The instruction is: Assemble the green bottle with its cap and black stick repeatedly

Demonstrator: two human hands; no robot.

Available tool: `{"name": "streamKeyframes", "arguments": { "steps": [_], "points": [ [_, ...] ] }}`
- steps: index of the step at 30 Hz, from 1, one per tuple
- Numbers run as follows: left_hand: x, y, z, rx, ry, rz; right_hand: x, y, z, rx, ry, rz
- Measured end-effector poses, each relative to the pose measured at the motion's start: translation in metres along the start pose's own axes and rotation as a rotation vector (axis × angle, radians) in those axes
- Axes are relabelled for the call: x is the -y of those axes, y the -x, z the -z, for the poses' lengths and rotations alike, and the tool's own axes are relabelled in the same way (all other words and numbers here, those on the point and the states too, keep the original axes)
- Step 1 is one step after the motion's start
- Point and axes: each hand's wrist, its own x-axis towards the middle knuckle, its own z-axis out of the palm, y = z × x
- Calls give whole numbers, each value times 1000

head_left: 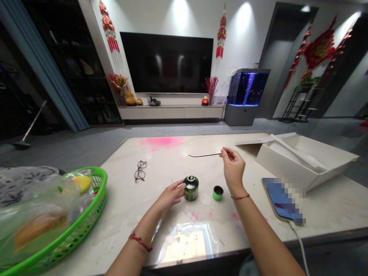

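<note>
A dark green glass bottle [191, 189] with a pale open mouth stands upright on the table. My left hand [171, 196] is at its left side, fingers stretched out and apart, with the fingertips at the glass. I cannot see the fingers wrap round it. Higher and to the right, my right hand [233, 168] pinches one end of a thin black rod [205, 155]. The rod points left, nearly level, above the tabletop, and its far tip is bent. Between the bottle and my right wrist sits a green cap [217, 193], its dark hollow side up.
Glasses [140, 171] lie left of the bottle. A green basket [99, 199] with bagged food stands at the left. At the right are a phone [283, 201] with a cable and an open white box [299, 168]. Pink stains mark the pale table [120, 214].
</note>
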Motion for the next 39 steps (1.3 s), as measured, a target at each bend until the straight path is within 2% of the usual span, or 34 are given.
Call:
{"name": "streamKeyframes", "arguments": {
  "steps": [5,9,17,25,31,39],
  "points": [
    [-1,1,0,-7,3,6,14,-15,7,-121,-64,31],
    [-2,2,-1,-7,9,1,28,-21,11,-147,-96,30],
    [-3,3,-2,-9,-2,12,45,-13,6,-64,-114,70],
    [-3,4,-2,-12,-3,8,43,-7,0,30,-102,54],
    [-2,4,-2,-15,-8,8,41,-10,2,-10,-100,42],
    [-1,2,-1,-15,-13,0,39,-14,7,68,-74,44]
  ]
}}
